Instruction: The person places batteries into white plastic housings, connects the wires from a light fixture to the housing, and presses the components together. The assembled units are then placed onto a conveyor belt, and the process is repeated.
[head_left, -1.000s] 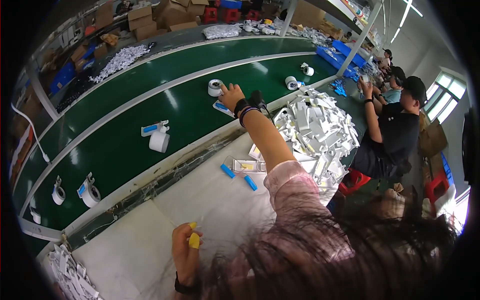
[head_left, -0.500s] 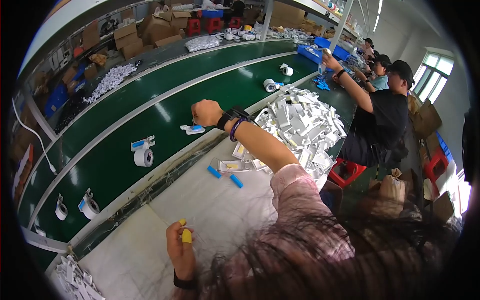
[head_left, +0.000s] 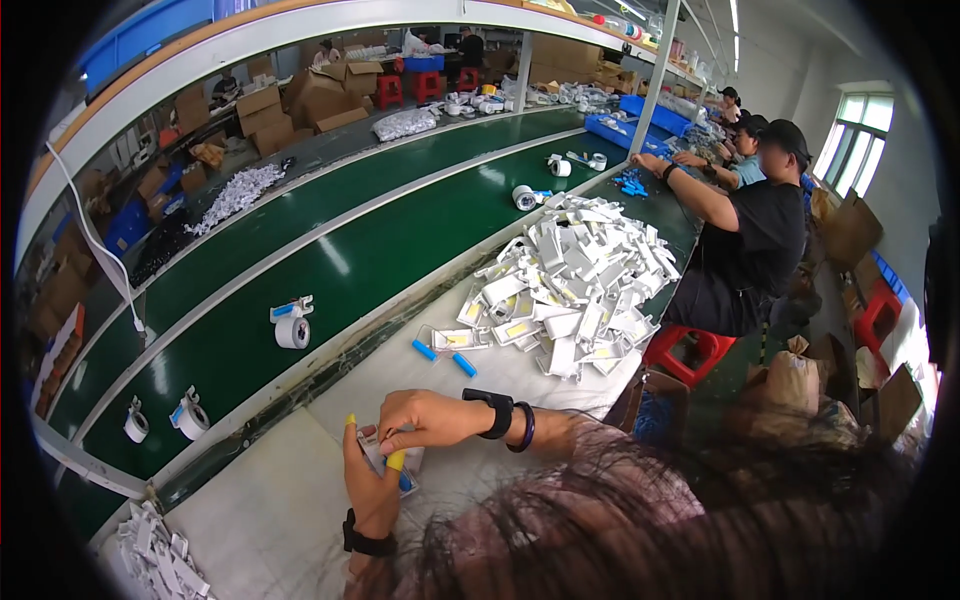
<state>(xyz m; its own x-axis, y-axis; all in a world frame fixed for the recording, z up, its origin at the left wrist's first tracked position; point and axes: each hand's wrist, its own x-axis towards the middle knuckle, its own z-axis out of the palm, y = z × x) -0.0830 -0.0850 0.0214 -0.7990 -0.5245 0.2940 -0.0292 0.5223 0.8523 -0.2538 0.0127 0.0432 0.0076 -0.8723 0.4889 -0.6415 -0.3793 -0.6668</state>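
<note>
One white part (head_left: 414, 457) in play over the pale worktop (head_left: 275, 490)! The left hand (head_left: 372, 491), wearing two yellow fingertip covers (head_left: 396, 461), grips it; the right hand (head_left: 430, 416) curls in on top, exact hold unclear. Beyond: two blue cylinders (head_left: 464, 364), six white round units (head_left: 292, 332) along the green belt (head_left: 400, 240)!

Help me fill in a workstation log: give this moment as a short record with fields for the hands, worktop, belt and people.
Left hand: holding a white part with some blue on it; yellow covers on fingertips
Right hand: at the same part, exact grip partly hidden
Worktop: two blue cylinders beside a pile of white parts
Belt: green, carrying several round white units
Nearest co-worker: black top, beyond the pile
</note>
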